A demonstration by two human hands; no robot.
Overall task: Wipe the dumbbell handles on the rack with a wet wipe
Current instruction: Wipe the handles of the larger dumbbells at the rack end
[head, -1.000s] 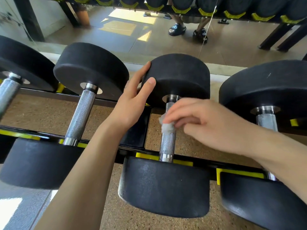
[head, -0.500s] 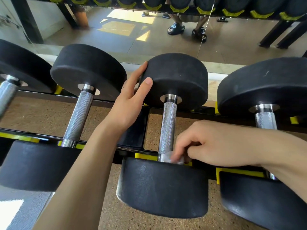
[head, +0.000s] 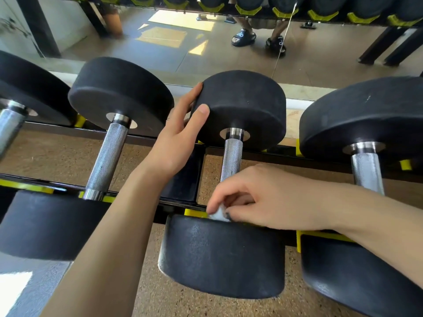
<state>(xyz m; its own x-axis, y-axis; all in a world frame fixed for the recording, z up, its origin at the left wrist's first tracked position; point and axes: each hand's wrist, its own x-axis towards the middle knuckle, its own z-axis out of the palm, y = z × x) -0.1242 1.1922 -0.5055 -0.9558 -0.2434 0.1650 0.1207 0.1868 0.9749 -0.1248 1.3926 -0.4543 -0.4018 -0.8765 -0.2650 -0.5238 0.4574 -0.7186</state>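
A black dumbbell lies on the rack (head: pixel 183 179) in the middle, its knurled steel handle (head: pixel 231 160) running from the far head (head: pixel 242 104) to the near head (head: pixel 219 257). My left hand (head: pixel 178 138) rests on the left side of the far head, fingers straight along it and thumb on its face. My right hand (head: pixel 258 197) pinches a small white wet wipe (head: pixel 217 215) against the near end of the handle, just above the near head. The wipe is mostly hidden by my fingers.
More black dumbbells lie on the rack: one to the left with handle (head: pixel 107 161), another at the far left edge (head: pixel 9 126), and a bigger one on the right (head: pixel 366 170). Behind the rack a mirror (head: pixel 206 46) reflects the floor and sandalled feet.
My right hand slid the wipe down the handle from near the far head to the near end. My left hand stayed on the far head.
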